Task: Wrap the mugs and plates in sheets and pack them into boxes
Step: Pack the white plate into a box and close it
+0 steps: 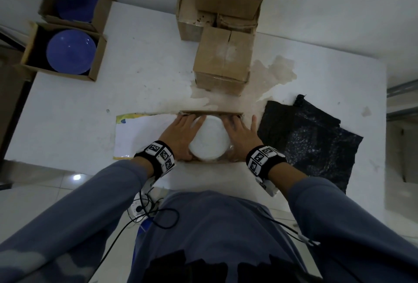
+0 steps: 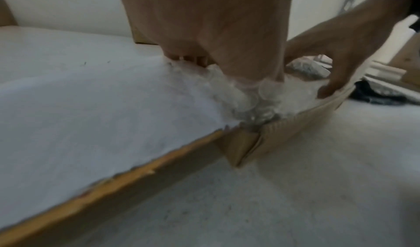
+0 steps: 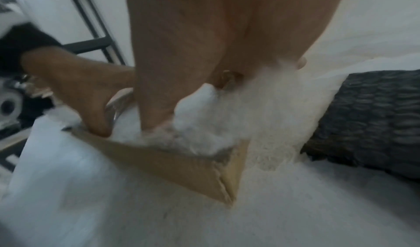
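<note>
Mug-sized bundle (image 1: 208,141), wrapped in white bubble sheet, sits in the open box (image 1: 211,113) right in front of you on the surface (image 1: 144,74), with your left hand (image 1: 181,134) flat against its left side and your right hand (image 1: 241,134) against its right; both sets of fingers lie straight and slightly spread, pressing rather than curling round anything. From the wrist views your fingertips are down between the wrap and the cardboard wall, tucking it in. Judge the bundle as light but fragile: the sheet is soft and a little slick, so it will give under pressure while whatever is inside stays hard and breakable. Take it by the two opposite sides with flat palms low on the body, not by the loose wrap at the top, which would likely slip or unroll. The box walls look thin and bend outward easily, so don't lean on them. A white sheet (image 1: 140,138) lies just to the left of the box, a black bubble sheet (image 1: 314,138) to the right, closed cartons (image 1: 222,61) beyond, and two open boxes holding blue plates (image 1: 71,52) at the far left
</note>
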The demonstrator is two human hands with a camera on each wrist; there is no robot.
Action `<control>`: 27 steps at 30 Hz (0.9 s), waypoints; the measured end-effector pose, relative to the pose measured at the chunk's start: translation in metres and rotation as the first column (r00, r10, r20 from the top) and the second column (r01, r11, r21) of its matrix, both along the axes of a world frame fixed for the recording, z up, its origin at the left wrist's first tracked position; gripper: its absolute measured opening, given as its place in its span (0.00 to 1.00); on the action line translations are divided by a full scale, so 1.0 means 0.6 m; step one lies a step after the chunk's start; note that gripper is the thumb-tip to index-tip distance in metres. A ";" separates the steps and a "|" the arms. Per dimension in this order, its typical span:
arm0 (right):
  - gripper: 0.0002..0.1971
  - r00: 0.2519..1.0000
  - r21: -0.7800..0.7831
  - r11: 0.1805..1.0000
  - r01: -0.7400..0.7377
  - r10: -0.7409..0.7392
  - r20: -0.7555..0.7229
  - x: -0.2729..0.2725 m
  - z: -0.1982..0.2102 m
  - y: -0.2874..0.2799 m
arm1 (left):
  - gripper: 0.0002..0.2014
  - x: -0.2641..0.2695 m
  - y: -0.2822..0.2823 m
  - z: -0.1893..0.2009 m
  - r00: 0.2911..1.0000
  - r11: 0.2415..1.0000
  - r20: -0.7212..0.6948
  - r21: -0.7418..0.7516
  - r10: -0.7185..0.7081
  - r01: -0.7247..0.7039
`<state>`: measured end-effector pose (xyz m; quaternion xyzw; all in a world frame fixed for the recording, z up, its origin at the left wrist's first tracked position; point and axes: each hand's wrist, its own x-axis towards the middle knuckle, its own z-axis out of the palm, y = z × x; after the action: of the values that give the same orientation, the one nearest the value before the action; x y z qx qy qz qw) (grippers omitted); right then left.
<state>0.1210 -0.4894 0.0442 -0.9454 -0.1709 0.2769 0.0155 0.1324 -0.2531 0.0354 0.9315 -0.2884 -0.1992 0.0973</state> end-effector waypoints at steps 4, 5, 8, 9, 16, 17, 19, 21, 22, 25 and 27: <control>0.64 0.996 0.094 0.992 0.084 -0.080 -0.043 0.005 0.001 -0.006 | 0.60 0.002 -0.003 -0.006 0.999 0.999 0.027 0.028 -0.018 0.017; 0.63 0.994 0.102 0.989 0.104 -0.099 -0.055 0.005 0.002 -0.005 | 0.60 0.002 -0.005 -0.007 1.000 0.999 0.022 0.035 -0.021 0.021; 0.66 0.991 0.100 0.986 0.132 -0.129 -0.029 -0.004 0.000 0.003 | 0.60 0.001 -0.009 -0.007 1.000 0.998 0.018 0.058 -0.017 0.016; 0.67 0.991 0.090 0.987 0.132 -0.131 -0.013 -0.008 0.000 0.005 | 0.60 0.001 -0.011 -0.005 1.000 0.998 0.017 0.058 -0.011 0.010; 0.64 0.993 0.013 0.995 0.096 -0.096 0.066 -0.019 -0.009 0.011 | 0.60 -0.003 -0.015 0.007 0.997 0.997 -0.025 -0.019 0.070 -0.070; 0.63 0.993 0.000 0.996 0.090 -0.090 0.073 -0.020 -0.009 0.012 | 0.60 -0.003 -0.014 0.006 0.997 0.998 -0.020 -0.015 0.068 -0.069; 0.63 0.993 -0.031 0.996 0.088 -0.086 0.076 -0.020 -0.009 0.014 | 0.60 -0.004 -0.011 0.004 0.998 0.998 -0.013 -0.006 0.065 -0.065; 0.63 0.993 -0.063 0.995 0.078 -0.072 0.090 -0.019 -0.007 0.014 | 0.59 -0.005 -0.012 0.006 0.998 0.998 -0.018 -0.001 0.061 -0.062; 0.63 0.993 -0.081 0.994 0.069 -0.060 0.101 -0.019 -0.006 0.014 | 0.58 -0.005 -0.012 0.006 0.998 0.998 -0.027 -0.003 0.058 -0.058; 0.62 0.992 -0.119 0.992 0.037 -0.022 0.125 -0.020 -0.003 0.016 | 0.51 -0.004 -0.009 0.010 0.998 0.999 -0.053 -0.021 0.039 -0.040; 0.60 0.991 -0.114 0.993 0.023 -0.007 0.137 -0.022 0.003 0.018 | 0.50 -0.006 -0.003 0.012 1.000 1.000 -0.028 -0.020 0.000 0.000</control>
<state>0.1080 -0.4788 0.0462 -0.9627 -0.1480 0.2210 -0.0489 0.1286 -0.2552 0.0427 0.9276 -0.2890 -0.2093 0.1108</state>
